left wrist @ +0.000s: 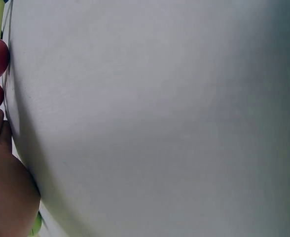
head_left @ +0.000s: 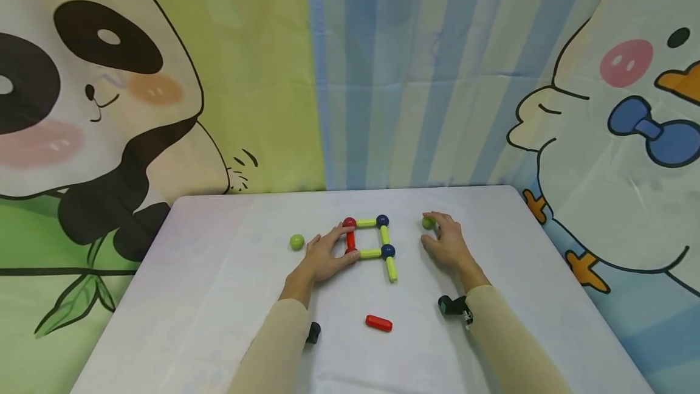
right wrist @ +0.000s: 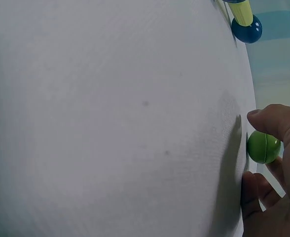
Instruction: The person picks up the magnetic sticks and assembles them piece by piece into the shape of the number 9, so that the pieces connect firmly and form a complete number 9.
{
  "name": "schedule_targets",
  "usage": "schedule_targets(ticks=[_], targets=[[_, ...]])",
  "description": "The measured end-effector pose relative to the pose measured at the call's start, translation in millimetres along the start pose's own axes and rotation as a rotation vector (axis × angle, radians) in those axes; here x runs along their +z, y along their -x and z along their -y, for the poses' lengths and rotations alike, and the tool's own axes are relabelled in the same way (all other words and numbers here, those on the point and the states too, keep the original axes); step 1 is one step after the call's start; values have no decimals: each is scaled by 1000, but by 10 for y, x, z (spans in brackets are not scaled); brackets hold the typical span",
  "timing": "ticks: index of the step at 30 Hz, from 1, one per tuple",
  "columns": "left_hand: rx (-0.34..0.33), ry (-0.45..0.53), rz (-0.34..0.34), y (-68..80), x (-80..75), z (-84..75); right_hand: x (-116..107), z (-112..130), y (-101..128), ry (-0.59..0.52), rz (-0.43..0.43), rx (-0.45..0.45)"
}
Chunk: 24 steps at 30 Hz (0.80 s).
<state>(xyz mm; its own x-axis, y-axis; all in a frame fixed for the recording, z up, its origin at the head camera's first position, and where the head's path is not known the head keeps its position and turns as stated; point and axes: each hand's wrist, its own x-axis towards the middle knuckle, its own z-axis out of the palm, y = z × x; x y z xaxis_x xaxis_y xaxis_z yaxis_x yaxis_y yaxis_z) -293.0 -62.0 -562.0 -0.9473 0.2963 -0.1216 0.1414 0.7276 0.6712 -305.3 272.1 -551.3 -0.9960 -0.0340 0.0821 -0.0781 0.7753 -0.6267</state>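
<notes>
Magnetic-stick square (head_left: 367, 237) sits mid-table, my landmark. Nearest me, a loose red stick (head_left: 379, 323) lies on the white table (head_left: 219, 297), well short of the square. Up at the square, my left hand (head_left: 327, 256) pinches its left side, thumb and fingers curled round the red stick (head_left: 350, 240) there. Just right of the square, my right hand (head_left: 447, 242) curls its fingertips about a green ball (right wrist: 264, 146), thumb and finger touching it. Left of the square, another green ball (head_left: 297, 241) rests apart.
</notes>
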Motion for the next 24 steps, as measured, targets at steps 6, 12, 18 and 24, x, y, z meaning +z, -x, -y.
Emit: schedule_targets(ticks=[6, 12, 18, 24], targets=[[11, 3, -4, -13, 9, -24, -17, -19, 32, -25, -9, -7], [5, 12, 1, -12, 18, -47, -38, -20, 71, -19, -20, -12], [11, 16, -3, -8, 25, -38, -18, -36, 115, -6, -21, -16], [7, 10, -12, -5, 25, 5, -9, 3, 162, -7, -17, -25]])
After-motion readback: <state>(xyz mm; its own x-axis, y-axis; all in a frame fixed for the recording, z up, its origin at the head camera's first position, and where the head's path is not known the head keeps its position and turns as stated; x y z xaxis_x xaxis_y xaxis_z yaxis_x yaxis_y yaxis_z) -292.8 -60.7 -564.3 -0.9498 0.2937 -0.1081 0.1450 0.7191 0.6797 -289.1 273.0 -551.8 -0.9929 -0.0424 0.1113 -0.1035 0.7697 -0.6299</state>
